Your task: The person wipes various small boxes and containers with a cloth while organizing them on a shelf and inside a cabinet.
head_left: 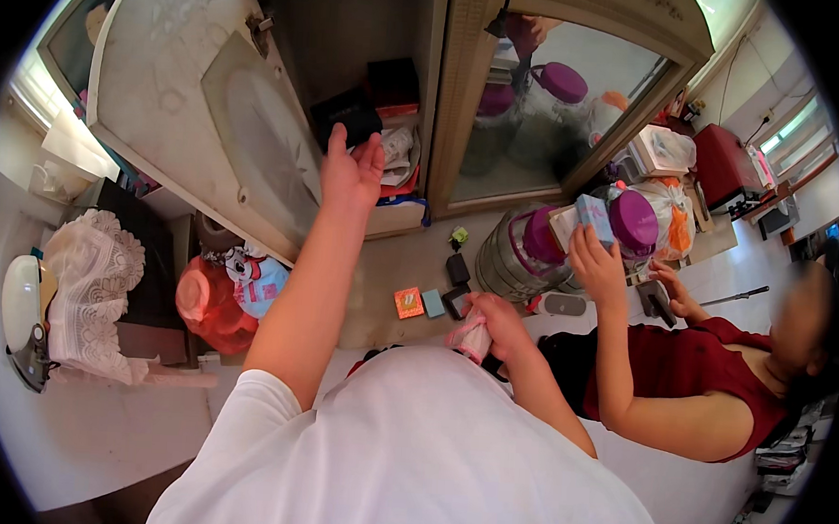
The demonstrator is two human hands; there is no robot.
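My left hand (pixel 353 171) reaches into the open cabinet, palm up. Its fingers are apart, the thumb and fingertips at the near edge of a tilted black box (pixel 337 111); I see no clear grip on it. Close to my body my right hand (pixel 500 325) is closed round a pink and white packet (pixel 471 338), partly hidden by my fingers and shirt. On the ledge in front of me lie an orange box (pixel 408 303), a teal box (pixel 433 304) and small black boxes (pixel 458 270). Papers (pixel 399 154) sit beside the black box in the cabinet.
At my right a person in a dark red top (pixel 689 371) holds a light-blue box (pixel 594 219) above jars with purple lids (pixel 633 221). The cabinet door (pixel 191 89) stands open at left; a mirrored door (pixel 560 108) is at right. A pink plastic bag (pixel 210 303) lies lower left.
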